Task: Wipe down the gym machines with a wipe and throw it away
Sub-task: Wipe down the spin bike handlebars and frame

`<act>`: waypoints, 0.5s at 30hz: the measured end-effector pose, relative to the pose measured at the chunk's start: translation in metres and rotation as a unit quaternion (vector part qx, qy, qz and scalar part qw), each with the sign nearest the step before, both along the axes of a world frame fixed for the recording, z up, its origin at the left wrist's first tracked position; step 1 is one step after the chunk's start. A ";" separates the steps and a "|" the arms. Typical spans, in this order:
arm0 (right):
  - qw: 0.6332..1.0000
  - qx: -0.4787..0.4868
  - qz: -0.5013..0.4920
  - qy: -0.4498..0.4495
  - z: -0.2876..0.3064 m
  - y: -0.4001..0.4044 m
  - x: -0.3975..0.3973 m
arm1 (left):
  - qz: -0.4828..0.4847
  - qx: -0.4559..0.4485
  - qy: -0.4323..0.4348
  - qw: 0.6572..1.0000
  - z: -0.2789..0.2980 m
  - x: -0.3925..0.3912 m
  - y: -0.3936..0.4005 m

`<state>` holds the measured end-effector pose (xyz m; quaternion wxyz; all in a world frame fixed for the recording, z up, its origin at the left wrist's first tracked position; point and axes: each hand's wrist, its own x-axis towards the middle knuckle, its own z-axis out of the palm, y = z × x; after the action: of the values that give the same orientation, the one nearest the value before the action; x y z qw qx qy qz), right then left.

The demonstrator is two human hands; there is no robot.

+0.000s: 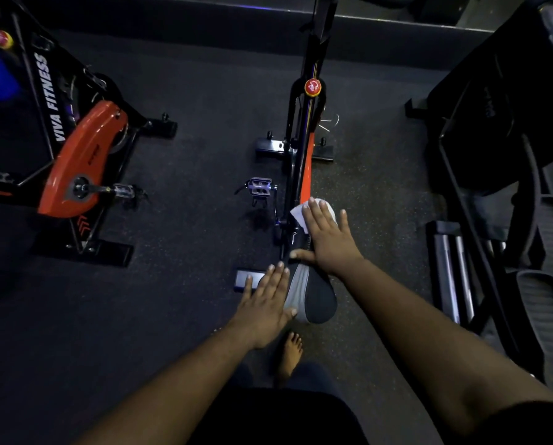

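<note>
A black and orange exercise bike (304, 136) stands in the middle of the head view, seen from above. Its black and grey saddle (313, 293) is just below my hands. My right hand (328, 236) lies flat with straight fingers on a white wipe (299, 213), pressing it onto the bike frame in front of the saddle. My left hand (267, 300) rests flat against the saddle's left side, fingers straight. Most of the wipe is hidden under my right hand.
A second orange bike marked VIVA FITNESS (76, 155) stands at the left. A black elliptical machine (509, 187) with ribbed foot plates fills the right side. Dark speckled rubber floor (188, 284) lies between them. My bare foot (291, 351) is under the saddle.
</note>
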<state>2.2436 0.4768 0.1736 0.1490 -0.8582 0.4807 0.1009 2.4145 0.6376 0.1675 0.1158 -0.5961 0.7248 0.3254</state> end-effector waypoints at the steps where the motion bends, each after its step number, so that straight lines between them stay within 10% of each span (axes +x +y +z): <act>1: 1.000 0.002 0.001 0.005 0.002 0.000 0.006 | -0.005 -0.002 0.007 1.000 -0.001 0.004 0.000; 15: 0.987 -0.025 0.159 0.001 -0.010 0.115 0.007 | 0.028 -0.079 0.012 0.996 -0.004 0.073 -0.005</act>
<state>2.2503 0.5917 0.1635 0.1094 -0.9272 0.3403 0.1121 2.4873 0.6330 0.1640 0.0501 -0.6191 0.7330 0.2774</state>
